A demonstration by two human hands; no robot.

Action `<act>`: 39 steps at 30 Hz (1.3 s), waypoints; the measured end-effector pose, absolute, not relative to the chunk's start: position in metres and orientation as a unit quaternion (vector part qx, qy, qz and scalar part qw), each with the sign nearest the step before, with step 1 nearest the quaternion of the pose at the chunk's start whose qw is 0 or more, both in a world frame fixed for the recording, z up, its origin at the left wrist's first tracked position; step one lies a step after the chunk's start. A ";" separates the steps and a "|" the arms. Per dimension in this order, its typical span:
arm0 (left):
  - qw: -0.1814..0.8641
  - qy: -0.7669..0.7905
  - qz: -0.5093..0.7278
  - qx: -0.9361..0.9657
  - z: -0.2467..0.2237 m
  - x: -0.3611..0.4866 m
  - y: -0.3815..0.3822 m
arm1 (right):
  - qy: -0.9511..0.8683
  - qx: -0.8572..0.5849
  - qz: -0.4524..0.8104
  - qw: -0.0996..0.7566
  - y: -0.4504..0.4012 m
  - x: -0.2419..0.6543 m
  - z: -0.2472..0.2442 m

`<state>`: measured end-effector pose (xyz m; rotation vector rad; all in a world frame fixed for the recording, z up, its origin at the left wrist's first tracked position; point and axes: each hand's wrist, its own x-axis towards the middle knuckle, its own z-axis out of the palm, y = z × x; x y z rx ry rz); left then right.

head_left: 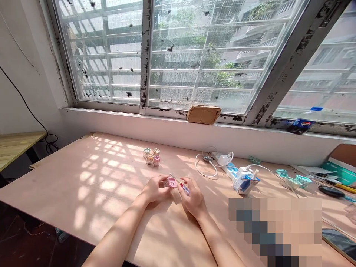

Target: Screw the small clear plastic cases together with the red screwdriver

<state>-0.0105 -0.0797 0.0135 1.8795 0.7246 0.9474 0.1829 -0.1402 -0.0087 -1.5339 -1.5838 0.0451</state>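
My left hand point(154, 188) is closed on a small pink open-topped box point(172, 182) just above the table, its fingers gripping the side. My right hand point(194, 196) is closed round a screwdriver point(184, 188) with a clear red and purple handle. Its thin metal shaft points up and to the left, passing close by the box; whether the two touch, I cannot tell. Beyond my hands stands a cluster of several small pots: a green one point(146, 152), a cream one point(156, 152), an orange one point(150, 159) and a pink one point(156, 160).
Right of my hands lie a power strip point(229, 171) with white cables and a blue-white carton point(243, 181). Farther right are teal containers point(303, 181), a black-and-yellow tool point(340, 185) and a phone point(340, 241). A cola bottle point(302, 125) rests on the windowsill. Part of the right side is pixelated.
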 end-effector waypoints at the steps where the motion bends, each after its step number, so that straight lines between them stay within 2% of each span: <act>1: 0.449 0.282 0.382 0.757 0.014 -0.010 -0.080 | -0.649 -0.608 0.030 0.456 -0.140 0.182 -0.008; 6: 0.455 0.298 0.384 0.746 0.009 -0.010 -0.075 | -0.646 -0.608 0.142 0.438 -0.141 0.182 -0.008; 9: 0.474 0.292 0.384 0.737 0.006 -0.011 -0.071 | -0.620 -0.627 0.168 0.441 -0.140 0.187 -0.010; 15: 0.481 0.289 0.392 0.729 0.005 -0.010 -0.070 | -0.667 -0.639 0.091 0.372 -0.135 0.201 -0.015; 22: 0.464 0.308 0.385 0.736 0.007 -0.010 -0.074 | -0.608 -0.724 0.055 0.322 -0.136 0.213 -0.014; 25: 0.456 0.319 0.375 0.742 0.009 -0.011 -0.075 | -0.591 -0.725 0.023 0.353 -0.138 0.213 -0.009; 28: 0.456 0.309 0.383 0.742 0.010 -0.012 -0.076 | -0.593 -0.676 0.008 0.438 -0.140 0.203 -0.004; 32: 0.429 0.312 0.372 0.762 0.013 -0.014 -0.077 | -0.621 -0.613 0.112 0.476 -0.142 0.184 -0.006; 39: 0.382 0.296 0.358 0.799 0.016 -0.015 -0.079 | -0.635 -0.577 0.284 0.428 -0.142 0.174 -0.001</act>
